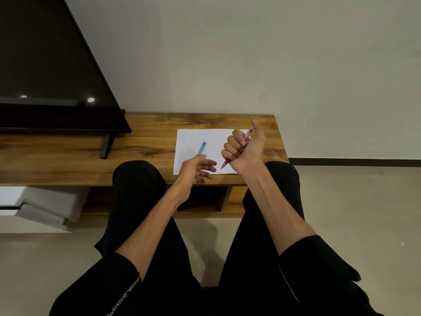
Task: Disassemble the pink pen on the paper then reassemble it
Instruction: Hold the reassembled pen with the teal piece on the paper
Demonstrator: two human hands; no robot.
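Right hand [245, 148]: fingers curled round pink pen [237, 149], thumb up, raised above white paper [193, 142] on wooden table [141, 142]. Left hand [197, 168]: loose, holding nothing, beside teal pen [202, 148] on paper.

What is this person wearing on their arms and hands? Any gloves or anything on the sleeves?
No gloves: both the left hand and the right hand are bare, as are the forearms. The black sleeves are pushed up towards the elbows, and each carries a thin line of white stitching or print. No watch or ring shows.
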